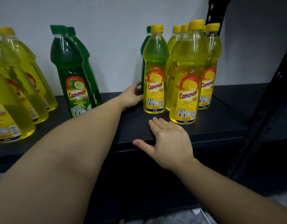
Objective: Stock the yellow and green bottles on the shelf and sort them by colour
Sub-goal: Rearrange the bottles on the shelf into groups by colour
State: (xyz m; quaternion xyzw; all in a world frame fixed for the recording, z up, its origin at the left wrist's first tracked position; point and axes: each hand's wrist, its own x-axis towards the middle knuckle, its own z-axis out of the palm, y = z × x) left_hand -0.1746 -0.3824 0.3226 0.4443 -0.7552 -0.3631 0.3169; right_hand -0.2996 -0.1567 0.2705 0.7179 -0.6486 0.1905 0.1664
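The left hand reaches across the dark metal shelf and curls its fingers round the bottom of a green plastic bottle that stands mostly hidden behind a yellow plastic bottle with a lemon label. The right hand lies flat on the shelf's front edge, fingers straight, holding nothing. More yellow bottles stand just beside it (on the right). Two green bottles with lime labels stand near the middle, and blurry yellow bottles stand far left.
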